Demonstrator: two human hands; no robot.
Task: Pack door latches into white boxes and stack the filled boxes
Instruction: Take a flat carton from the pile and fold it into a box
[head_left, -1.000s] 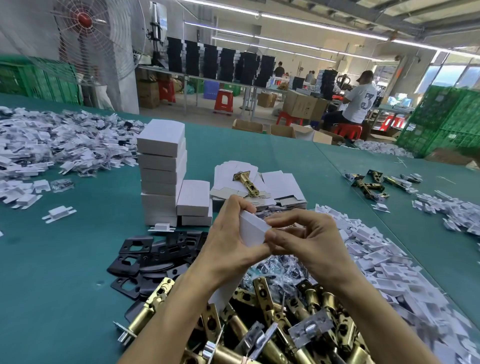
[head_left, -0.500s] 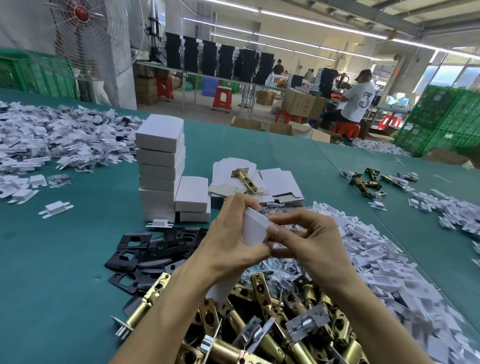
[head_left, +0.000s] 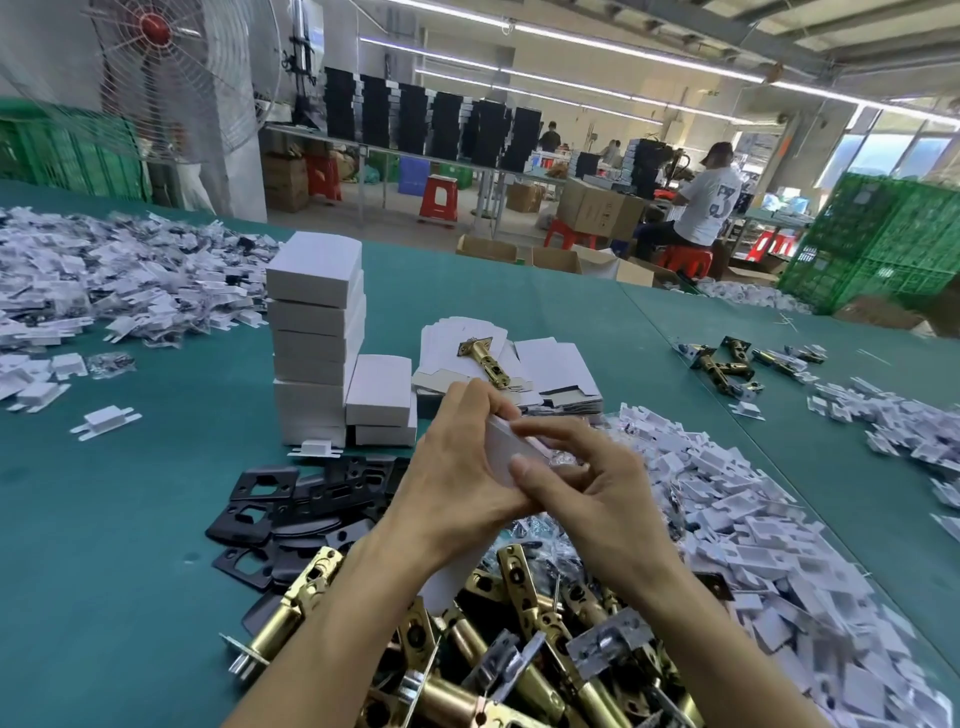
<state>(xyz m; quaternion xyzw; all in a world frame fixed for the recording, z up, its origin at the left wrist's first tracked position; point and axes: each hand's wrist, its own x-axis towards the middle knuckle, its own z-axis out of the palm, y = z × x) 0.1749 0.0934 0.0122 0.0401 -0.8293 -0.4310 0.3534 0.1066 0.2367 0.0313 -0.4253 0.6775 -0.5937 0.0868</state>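
My left hand (head_left: 457, 467) and my right hand (head_left: 587, 483) both grip one small white box (head_left: 501, 449) above the table; most of the box is hidden between my fingers. Below my wrists lies a heap of brass door latches (head_left: 519, 639). A tall stack of filled white boxes (head_left: 314, 338) stands behind my hands to the left, with a shorter stack (head_left: 382, 397) beside it. Flat unfolded box blanks (head_left: 545, 364) lie behind my hands, with one brass latch (head_left: 485, 358) resting on them.
Black strike plates (head_left: 291, 499) lie left of my hands on the green table (head_left: 104, 545). White plastic parts are heaped at the right (head_left: 753, 525) and far left (head_left: 104, 270). More latches (head_left: 727, 358) lie at the far right. A seated person (head_left: 701, 202) works beyond the table.
Both hands have turned the white box lower and flatter between them. My right fingers now press along its near edge.
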